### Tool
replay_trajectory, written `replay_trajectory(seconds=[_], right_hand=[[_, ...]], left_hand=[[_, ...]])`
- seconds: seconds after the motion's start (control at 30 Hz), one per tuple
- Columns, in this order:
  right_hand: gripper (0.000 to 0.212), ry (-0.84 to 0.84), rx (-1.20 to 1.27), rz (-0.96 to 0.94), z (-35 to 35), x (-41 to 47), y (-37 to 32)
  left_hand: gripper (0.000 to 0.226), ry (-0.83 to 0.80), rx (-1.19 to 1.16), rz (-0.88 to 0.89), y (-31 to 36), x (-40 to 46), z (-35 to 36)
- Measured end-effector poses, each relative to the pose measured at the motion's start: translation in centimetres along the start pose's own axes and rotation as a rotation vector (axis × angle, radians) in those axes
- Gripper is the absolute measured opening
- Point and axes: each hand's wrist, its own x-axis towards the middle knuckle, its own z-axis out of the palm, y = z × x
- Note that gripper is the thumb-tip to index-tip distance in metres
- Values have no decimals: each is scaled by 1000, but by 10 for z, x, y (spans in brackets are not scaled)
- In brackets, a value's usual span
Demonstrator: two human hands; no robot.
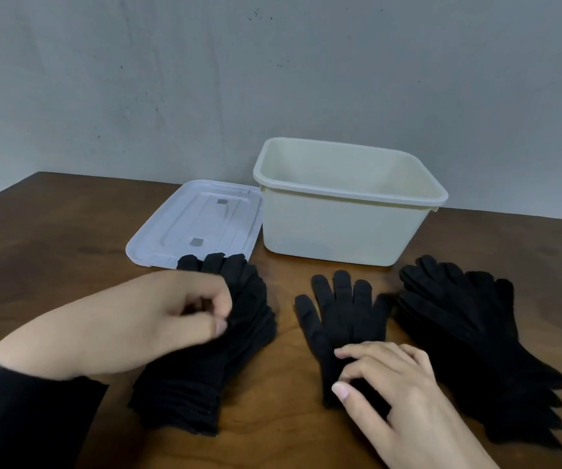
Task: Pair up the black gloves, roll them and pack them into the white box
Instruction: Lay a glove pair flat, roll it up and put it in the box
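We find the gloves in three groups on the table (53,238): a left stack (249,319), a single glove (343,319) laid flat at centre with fingers toward the box, and a right stack (468,336) fanned out. The left hand (157,319) lies over the left stack, thumb and forefinger pinched together at the stack's edge; we judge it closed on the top layer, though blur hides the exact contact. The right hand (397,390) rests on the cuff end of the single glove, fingers curled and pressing down on it, thumb on the fabric. The box (340,231) stands open and upright behind the gloves, near the wall (205,79), with nothing visible inside. Its lid (171,238) lies flat just left of it, its near edge under the left stack's fingertips.
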Motion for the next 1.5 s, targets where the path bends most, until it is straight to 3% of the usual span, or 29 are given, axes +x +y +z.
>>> replay_trajectory(seconds=[0.17, 0.27, 0.33, 0.47, 0.57, 0.7, 0.87, 1.1, 1.23, 1.33, 1.5], right_hand=[[42, 140, 180, -37, -11, -1, -14], [76, 40, 683, 61, -22, 3, -33], [82, -12, 858, 147, -28, 8, -45], [17, 143, 730, 223, -50, 22, -46], [21, 155, 637, 257, -79, 30, -38], [12, 77, 638, 199, -120, 55, -38], [5, 62, 611, 232, -140, 87, -31], [17, 391, 261, 59, -121, 72, -36], [36, 184, 132, -8, -50, 23, -13], [26, 35, -13, -66, -9, -1, 7], [37, 17, -82, -137, 2, -5, 15]], left_hand=[[18, 441, -419, 12, 30, 13, 12], [18, 398, -469, 82, 64, 28, 33], [15, 265, -389, 155, 78, 38, 49], [22, 184, -396, 237, 82, 42, 60], [19, 366, -390, 216, 68, 38, 61], [15, 582, -157, 39, 48, 43, 58], [19, 593, -82, -34, 44, 49, 63], [15, 627, -61, -66, 40, 49, 59], [17, 520, 62, 9, 43, 45, 60], [28, 293, 248, 127, 44, 44, 70], [45, 93, 476, 255, 38, 46, 94]])
